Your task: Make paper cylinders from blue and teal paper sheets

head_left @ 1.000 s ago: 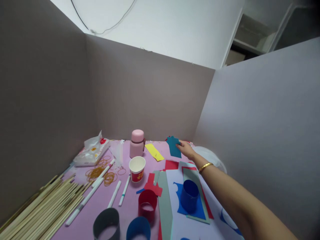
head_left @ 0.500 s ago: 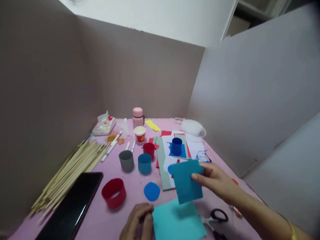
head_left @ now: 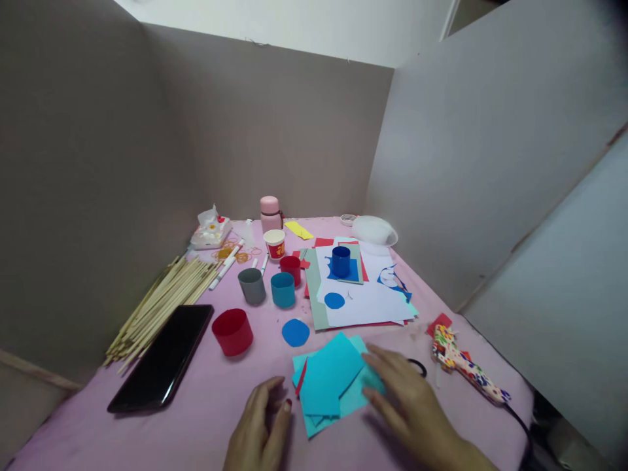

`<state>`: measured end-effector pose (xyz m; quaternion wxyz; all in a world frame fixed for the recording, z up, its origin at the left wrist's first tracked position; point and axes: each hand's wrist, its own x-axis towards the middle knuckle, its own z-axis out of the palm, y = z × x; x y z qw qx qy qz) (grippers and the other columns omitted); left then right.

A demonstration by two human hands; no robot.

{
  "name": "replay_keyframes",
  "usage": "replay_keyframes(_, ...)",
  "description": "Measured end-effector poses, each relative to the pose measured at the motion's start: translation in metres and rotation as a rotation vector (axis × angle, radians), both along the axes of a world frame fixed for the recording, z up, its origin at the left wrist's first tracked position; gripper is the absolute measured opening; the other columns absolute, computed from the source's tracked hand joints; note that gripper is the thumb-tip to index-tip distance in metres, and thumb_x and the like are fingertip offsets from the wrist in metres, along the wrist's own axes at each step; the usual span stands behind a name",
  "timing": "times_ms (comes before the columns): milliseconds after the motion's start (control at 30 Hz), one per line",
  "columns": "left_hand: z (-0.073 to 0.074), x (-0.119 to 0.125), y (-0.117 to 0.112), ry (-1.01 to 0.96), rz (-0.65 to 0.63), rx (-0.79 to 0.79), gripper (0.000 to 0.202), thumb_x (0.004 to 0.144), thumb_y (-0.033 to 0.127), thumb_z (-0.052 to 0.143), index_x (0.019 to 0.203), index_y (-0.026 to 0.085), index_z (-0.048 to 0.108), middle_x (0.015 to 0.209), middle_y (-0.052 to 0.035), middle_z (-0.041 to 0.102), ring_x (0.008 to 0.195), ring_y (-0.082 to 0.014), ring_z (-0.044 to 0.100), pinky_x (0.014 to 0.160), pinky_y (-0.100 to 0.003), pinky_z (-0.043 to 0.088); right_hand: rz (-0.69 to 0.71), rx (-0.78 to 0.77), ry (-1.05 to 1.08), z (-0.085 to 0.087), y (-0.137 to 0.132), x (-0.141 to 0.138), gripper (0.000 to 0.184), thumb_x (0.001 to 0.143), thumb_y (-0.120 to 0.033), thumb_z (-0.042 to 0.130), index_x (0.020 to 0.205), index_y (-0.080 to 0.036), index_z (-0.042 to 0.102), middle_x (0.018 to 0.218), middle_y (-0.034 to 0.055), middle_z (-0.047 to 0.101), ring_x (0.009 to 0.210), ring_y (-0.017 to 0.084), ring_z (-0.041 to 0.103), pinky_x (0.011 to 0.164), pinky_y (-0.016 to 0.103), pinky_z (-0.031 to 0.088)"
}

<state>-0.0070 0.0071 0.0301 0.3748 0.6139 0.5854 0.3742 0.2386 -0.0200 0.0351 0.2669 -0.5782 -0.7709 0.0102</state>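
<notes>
A loose stack of turquoise paper pieces (head_left: pixel 331 376) lies on the pink tabletop in front of me, with a red sliver showing at its left side. My left hand (head_left: pixel 260 422) rests just left of the stack, thumb and fingers apart, holding nothing. Over the stack's right edge, my right hand (head_left: pixel 409 399) is spread open with its fingertips at the paper; whether they press on it I cannot tell. Behind that hand a black scissors handle (head_left: pixel 418 367) peeks out, the rest hidden. A blue paper disc (head_left: pixel 296 333) lies beyond the stack.
Red (head_left: pixel 232 331), grey (head_left: pixel 252 286) and teal (head_left: pixel 283 290) paper rings stand left of centre. A phone (head_left: pixel 164 356) and bamboo sticks (head_left: pixel 164 301) lie left. White sheets (head_left: pixel 367 307) bear a dark blue ring (head_left: pixel 341 261). A patterned glue gun (head_left: pixel 466 366) with cord lies right.
The turquoise piece my right hand held up is now down on the stack and let go. My left hand has come off the paper's edge. The view has shifted, showing the glue gun.
</notes>
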Motion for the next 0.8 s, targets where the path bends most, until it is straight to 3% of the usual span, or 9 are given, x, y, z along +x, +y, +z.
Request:
replay_keyframes(67, 0.001, 0.009, 0.004, 0.118, -0.078, -0.047, 0.041, 0.087, 0.048, 0.04, 0.117, 0.022, 0.048, 0.122, -0.0092, 0.059, 0.113, -0.0255, 0.055, 0.095, -0.039, 0.04, -0.142, -0.085, 0.009, 0.004, 0.002, 0.011, 0.04, 0.092, -0.03, 0.043, 0.124, -0.01, 0.056, 0.123, 0.0202, 0.061, 0.112, 0.031, 0.058, 0.091, 0.049, 0.05)
replay_keyframes(167, 0.003, 0.021, 0.013, 0.256, -0.167, -0.092, 0.047, 0.087, 0.042, 0.039, 0.128, 0.017, 0.038, 0.125, -0.0139, 0.056, 0.115, -0.0285, 0.053, 0.094, -0.041, 0.04, -0.202, -0.197, -0.047, 0.001, -0.002, 0.024, 0.04, 0.089, -0.026, 0.046, 0.123, -0.007, 0.056, 0.117, 0.0198, 0.063, 0.104, 0.032, 0.06, 0.087, 0.048, 0.053)
replay_keyframes(300, 0.004, 0.019, 0.022, 0.245, -0.193, -0.123, 0.042, 0.087, 0.031, 0.038, 0.127, 0.017, 0.038, 0.091, -0.006, 0.065, 0.087, -0.0242, 0.064, 0.078, -0.034, 0.046, -0.199, -0.217, -0.187, -0.028, -0.018, 0.046, 0.041, 0.086, -0.031, 0.051, 0.118, -0.008, 0.063, 0.115, 0.0205, 0.065, 0.103, 0.033, 0.063, 0.084, 0.047, 0.055)
replay_keyframes(367, 0.004, 0.006, 0.023, 0.195, -0.201, -0.138, 0.041, 0.087, 0.032, 0.039, 0.125, 0.019, 0.038, 0.08, -0.0011, 0.063, 0.077, -0.0206, 0.064, 0.072, -0.03, 0.048, -0.212, -0.147, -0.232, -0.044, -0.025, 0.063, 0.036, 0.086, -0.03, 0.051, 0.112, -0.01, 0.067, 0.106, 0.0191, 0.069, 0.095, 0.032, 0.067, 0.078, 0.046, 0.058)
replay_keyframes(467, 0.002, -0.022, 0.023, 0.169, -0.207, -0.149, 0.04, 0.089, 0.038, 0.04, 0.125, 0.02, 0.04, 0.085, -0.002, 0.066, 0.079, -0.0199, 0.066, 0.072, -0.029, 0.05, -0.239, 0.022, -0.239, -0.053, -0.027, 0.082, 0.033, 0.084, -0.032, 0.055, 0.104, -0.011, 0.07, 0.101, 0.0188, 0.07, 0.091, 0.033, 0.068, 0.073, 0.045, 0.059)
replay_keyframes(533, -0.002, -0.038, 0.022, 0.261, -0.196, -0.062, 0.038, 0.09, 0.038, 0.039, 0.123, 0.02, 0.045, 0.101, -0.0067, 0.067, 0.093, -0.0212, 0.066, 0.081, -0.032, 0.051, -0.237, 0.088, -0.194, -0.044, -0.02, 0.08, 0.034, 0.085, -0.034, 0.054, 0.105, -0.012, 0.068, 0.103, 0.0186, 0.069, 0.092, 0.032, 0.068, 0.072, 0.045, 0.059)
replay_keyframes(600, -0.007, -0.047, 0.019, 0.404, -0.168, 0.109, 0.037, 0.09, 0.037, 0.041, 0.122, 0.021, 0.05, 0.116, -0.0106, 0.062, 0.109, -0.0231, 0.06, 0.091, -0.037, 0.049, -0.206, 0.087, -0.108, -0.024, -0.006, 0.063, 0.034, 0.088, -0.035, 0.05, 0.11, -0.013, 0.065, 0.105, 0.0173, 0.068, 0.095, 0.031, 0.065, 0.076, 0.046, 0.056)
replay_keyframes(700, -0.017, -0.046, 0.012, 0.554, -0.146, 0.361, 0.037, 0.09, 0.034, 0.046, 0.125, 0.024, 0.051, 0.125, -0.0124, 0.055, 0.116, -0.0244, 0.055, 0.093, -0.041, 0.05, -0.068, 0.001, 0.055, 0.02, 0.032, 0.015, 0.034, 0.092, -0.03, 0.043, 0.117, -0.014, 0.059, 0.112, 0.0164, 0.064, 0.102, 0.029, 0.06, 0.085, 0.045, 0.049)
replay_keyframes(800, -0.024, -0.041, 0.003, 0.608, -0.181, 0.517, 0.038, 0.088, 0.03, 0.052, 0.125, 0.024, 0.049, 0.123, -0.0123, 0.057, 0.111, -0.0229, 0.058, 0.087, -0.037, 0.054, 0.057, -0.1, 0.187, 0.055, 0.086, -0.041, 0.037, 0.09, -0.027, 0.049, 0.124, -0.015, 0.054, 0.112, 0.0153, 0.064, 0.103, 0.03, 0.058, 0.085, 0.042, 0.045)
